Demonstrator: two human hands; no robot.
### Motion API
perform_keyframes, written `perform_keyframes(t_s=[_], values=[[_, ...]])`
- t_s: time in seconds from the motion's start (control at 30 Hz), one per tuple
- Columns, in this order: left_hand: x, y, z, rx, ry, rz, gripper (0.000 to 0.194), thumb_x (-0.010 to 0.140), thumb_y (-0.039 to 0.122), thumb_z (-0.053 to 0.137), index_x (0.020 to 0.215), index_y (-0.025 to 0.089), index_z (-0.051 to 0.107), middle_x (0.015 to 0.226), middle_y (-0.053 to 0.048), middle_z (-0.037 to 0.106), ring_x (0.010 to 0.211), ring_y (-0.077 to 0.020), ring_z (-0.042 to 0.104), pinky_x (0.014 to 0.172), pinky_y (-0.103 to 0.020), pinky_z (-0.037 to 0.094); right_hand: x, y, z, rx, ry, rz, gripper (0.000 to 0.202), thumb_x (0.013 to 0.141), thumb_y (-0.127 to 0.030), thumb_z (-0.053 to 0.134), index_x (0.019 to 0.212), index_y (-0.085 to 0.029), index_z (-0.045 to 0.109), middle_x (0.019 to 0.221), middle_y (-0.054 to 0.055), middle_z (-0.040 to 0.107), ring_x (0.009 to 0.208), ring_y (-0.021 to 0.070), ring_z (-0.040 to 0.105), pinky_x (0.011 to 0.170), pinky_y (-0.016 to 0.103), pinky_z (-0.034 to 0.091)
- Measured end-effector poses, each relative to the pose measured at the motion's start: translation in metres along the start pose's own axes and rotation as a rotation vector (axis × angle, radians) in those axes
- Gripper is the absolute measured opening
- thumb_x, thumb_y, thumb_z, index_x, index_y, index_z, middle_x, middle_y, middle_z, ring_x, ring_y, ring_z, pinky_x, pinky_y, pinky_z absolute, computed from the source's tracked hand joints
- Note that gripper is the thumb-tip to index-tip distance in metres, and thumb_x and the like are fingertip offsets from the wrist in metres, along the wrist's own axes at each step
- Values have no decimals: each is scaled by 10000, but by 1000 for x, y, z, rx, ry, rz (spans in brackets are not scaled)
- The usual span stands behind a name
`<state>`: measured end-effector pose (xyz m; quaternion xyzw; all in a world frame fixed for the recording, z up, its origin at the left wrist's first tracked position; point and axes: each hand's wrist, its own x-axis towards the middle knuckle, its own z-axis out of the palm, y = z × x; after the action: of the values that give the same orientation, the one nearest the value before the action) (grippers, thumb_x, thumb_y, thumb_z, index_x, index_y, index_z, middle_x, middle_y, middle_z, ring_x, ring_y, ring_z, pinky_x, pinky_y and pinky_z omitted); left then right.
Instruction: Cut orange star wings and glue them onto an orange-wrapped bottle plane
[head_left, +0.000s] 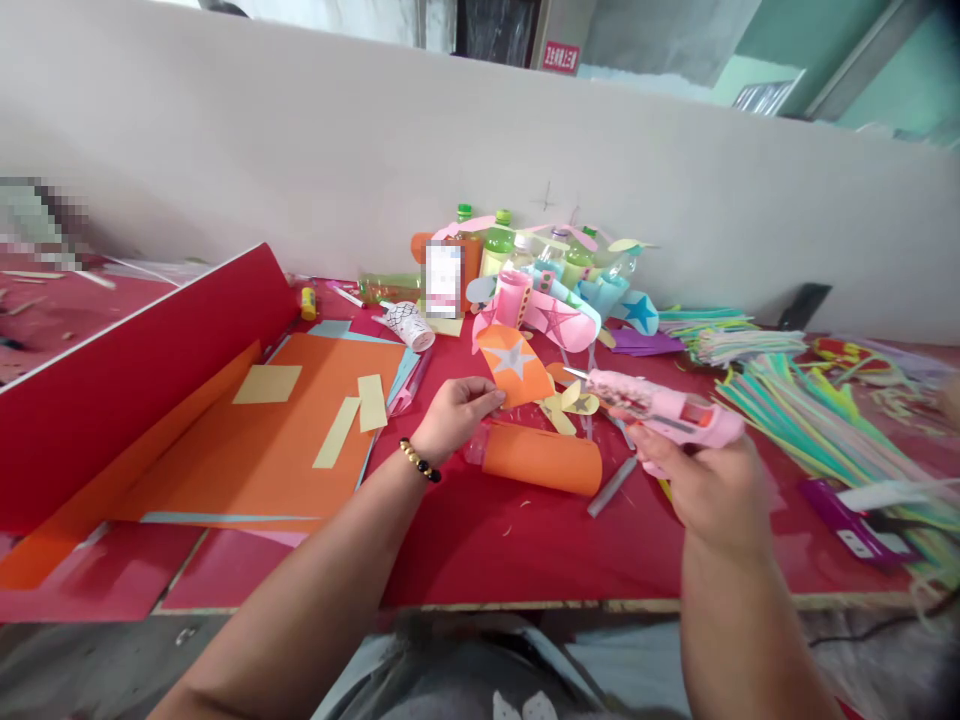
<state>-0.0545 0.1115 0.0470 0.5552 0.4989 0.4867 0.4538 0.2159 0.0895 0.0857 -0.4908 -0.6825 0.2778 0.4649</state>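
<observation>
Between thumb and fingers, my left hand [457, 415] pinches an orange paper piece [525, 385] that bears a pale star. My right hand [712, 480] is wrapped round the handle of a pink hot glue gun [667, 405], its metal nozzle pointing left toward the paper. Below both, a plastic bottle wrapped in orange paper [544, 458] lies on its side on the red table. A clear glue stick [613, 487] rests just right of it. Yellow paper cutouts [568, 405] lie behind the bottle, partly covered by the orange piece.
Orange and blue paper sheets [225, 450] with yellow strips lie at left beside a red upright panel [150, 370]. Decorated bottles [562, 290] crowd the back by a white partition [337, 150]. Pipe cleaners [817, 410] and a purple power strip [855, 525] occupy the right.
</observation>
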Motion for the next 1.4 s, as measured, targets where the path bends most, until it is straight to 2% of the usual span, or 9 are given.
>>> perform_keyframes(t_s=[0.03, 0.1, 0.27, 0.47, 0.8, 1.03, 1.4], values=[[0, 0, 0, -3, 11, -7, 317, 795, 443, 622, 694, 142, 633, 645, -18, 597, 625, -116, 509, 593, -236, 402, -2, -3, 7, -63, 45, -49, 266, 791, -362, 689, 1013, -220, 649, 951, 72, 705, 845, 255, 670, 692, 348, 540], [0, 1, 1, -9, 29, -19, 323, 784, 450, 624, 702, 139, 648, 655, -25, 615, 630, -121, 522, 601, -240, 414, -7, -4, 17, -146, 13, -147, 269, 793, -336, 692, 1034, -228, 644, 976, 63, 707, 866, 245, 675, 753, 341, 542], [1, -2, 2, -34, 68, -19, 322, 770, 455, 654, 735, 137, 683, 677, -28, 641, 646, -122, 545, 621, -241, 429, -20, 4, 28, -248, -116, -212, 289, 823, -307, 666, 1104, -261, 618, 958, 45, 719, 793, 215, 689, 666, 285, 547], [-3, -2, 6, 18, 62, 6, 278, 799, 405, 649, 746, 136, 691, 689, -23, 641, 634, -112, 536, 616, -238, 421, -24, 6, 35, -261, -97, -222, 313, 831, -288, 663, 1139, -272, 612, 965, 45, 723, 784, 219, 695, 686, 296, 553], [-8, 3, 13, 103, 67, 24, 268, 822, 383, 628, 779, 131, 709, 689, -20, 643, 625, -111, 528, 597, -229, 404, -26, 8, 36, -291, -95, -239, 321, 842, -288, 652, 1156, -258, 598, 1014, 55, 717, 821, 218, 693, 733, 307, 552], [-9, 4, 13, 125, 60, 28, 259, 837, 369, 616, 745, 139, 692, 681, -18, 639, 622, -111, 522, 595, -228, 401, -23, 14, 35, -290, -113, -316, 346, 841, -267, 647, 1181, -224, 596, 1056, 80, 679, 933, 248, 647, 820, 387, 531], [-10, 3, 14, 118, 40, 23, 259, 845, 372, 610, 785, 141, 711, 712, -31, 669, 636, -121, 544, 601, -234, 410, -22, 12, 37, -305, -104, -401, 354, 843, -213, 646, 1193, -216, 591, 1072, 66, 691, 941, 225, 634, 865, 369, 511]])
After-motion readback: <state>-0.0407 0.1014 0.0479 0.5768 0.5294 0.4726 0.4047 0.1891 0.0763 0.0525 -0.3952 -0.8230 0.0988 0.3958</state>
